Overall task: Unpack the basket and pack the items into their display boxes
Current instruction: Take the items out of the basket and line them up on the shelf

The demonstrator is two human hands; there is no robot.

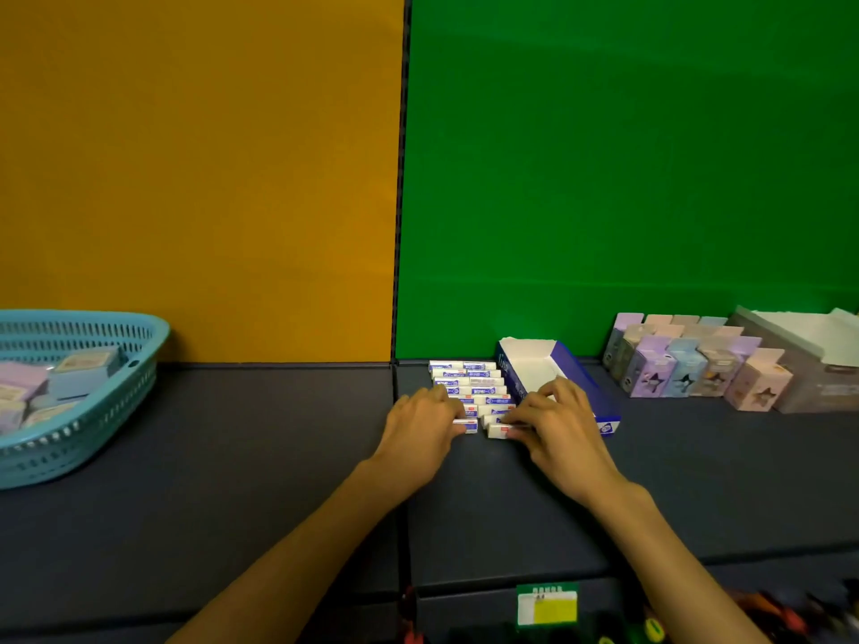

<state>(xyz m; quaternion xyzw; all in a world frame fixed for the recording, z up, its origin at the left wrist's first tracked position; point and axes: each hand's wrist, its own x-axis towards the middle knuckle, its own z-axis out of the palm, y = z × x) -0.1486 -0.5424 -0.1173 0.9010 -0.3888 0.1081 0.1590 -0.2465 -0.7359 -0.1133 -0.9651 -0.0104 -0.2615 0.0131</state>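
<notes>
Several white and blue erasers [469, 381] lie in two rows on the dark table, left of an open blue and white display box [569, 364]. My left hand [423, 429] holds the left end of the nearest erasers, fingers curled on one [468, 425]. My right hand [555, 420] pinches a white eraser [497, 431] at the front of the right row, its fingers partly over the box's near end. A teal basket [93, 420] at the far left holds several pastel boxes [79, 369].
Pastel purple, blue and pink carton packs [688, 364] stand in rows at the right, beside a grey open box [799, 346]. An orange and a green wall panel rise behind the table. A shelf edge with a price label [547, 605] runs below.
</notes>
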